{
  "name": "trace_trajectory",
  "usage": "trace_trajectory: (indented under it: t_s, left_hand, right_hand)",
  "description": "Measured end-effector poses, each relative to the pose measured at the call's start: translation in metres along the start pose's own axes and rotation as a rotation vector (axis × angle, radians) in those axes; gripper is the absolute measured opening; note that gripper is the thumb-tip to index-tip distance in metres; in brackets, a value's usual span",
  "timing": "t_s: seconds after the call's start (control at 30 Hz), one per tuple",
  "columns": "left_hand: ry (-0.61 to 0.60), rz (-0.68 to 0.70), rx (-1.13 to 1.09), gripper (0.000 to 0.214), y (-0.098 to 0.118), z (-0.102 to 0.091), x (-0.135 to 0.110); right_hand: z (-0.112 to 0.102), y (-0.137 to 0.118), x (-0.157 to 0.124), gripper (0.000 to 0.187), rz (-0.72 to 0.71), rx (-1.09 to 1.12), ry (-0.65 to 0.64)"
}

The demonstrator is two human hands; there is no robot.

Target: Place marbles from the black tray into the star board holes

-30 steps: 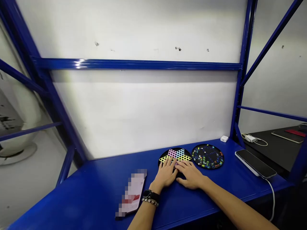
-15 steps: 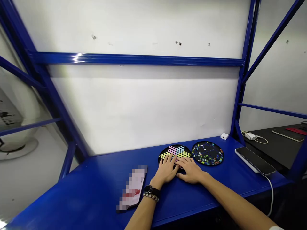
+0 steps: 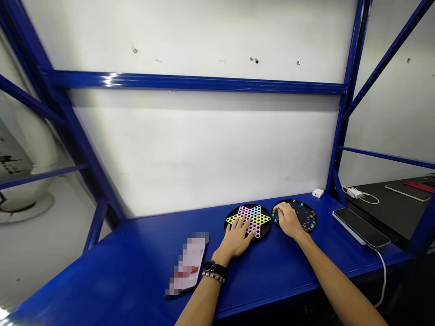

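A Chinese checkers board (image 3: 260,218), a star with pink, blue and yellow holed points on a round black base, lies on the blue table. My left hand (image 3: 234,240) rests flat on its near left part with fingers spread, covering some of the holes. Beside the board, to the right, sits a round black tray (image 3: 313,213) with many coloured glass marbles (image 3: 311,222). Over the left part of this tray is my right hand (image 3: 288,219), its fingers bent and drawn together. Whether a marble is between its fingertips is hidden.
A phone (image 3: 189,265) with a blurred screen lies left of my left hand. On the right, another phone (image 3: 362,226) rests on a white stand with a cable (image 3: 385,276). A small white box (image 3: 318,193) is at the back. Blue frame posts (image 3: 335,136) flank the table (image 3: 142,267).
My right hand has left the star board and moved right, over the marble tray, and its fingers have drawn together. My left hand stays on the board.
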State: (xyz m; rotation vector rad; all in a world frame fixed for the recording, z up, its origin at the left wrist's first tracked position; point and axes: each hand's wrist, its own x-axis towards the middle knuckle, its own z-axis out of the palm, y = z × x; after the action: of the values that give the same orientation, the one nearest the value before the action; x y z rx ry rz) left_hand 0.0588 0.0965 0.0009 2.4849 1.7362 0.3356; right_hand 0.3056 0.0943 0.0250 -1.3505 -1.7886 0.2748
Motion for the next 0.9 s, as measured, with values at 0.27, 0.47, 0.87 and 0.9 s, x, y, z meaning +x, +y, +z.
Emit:
trace_trajectory:
  t_s: [0.27,0.47,0.87,0.9]
  left_hand:
    - [-0.060,-0.012,-0.033,0.061,0.004,-0.007,-0.002]
    - [-0.056,-0.004,-0.042,0.060,0.006,-0.010,-0.003]
    - [-0.119,-0.024,-0.016,0.060,0.009,-0.016,-0.004]
    - [-0.121,-0.025,-0.010,0.060,0.009,-0.017,-0.004]
  right_hand:
    - [-0.028,0.038,0.007,0.030,0.100,0.037,-0.170]
    - [-0.033,0.043,0.001,0.019,0.116,0.009,-0.325]
    - [-0.045,0.043,-0.006,0.020,0.171,0.142,-0.571]
    - [-0.045,0.044,-0.006,0.020,0.170,0.151,-0.573]
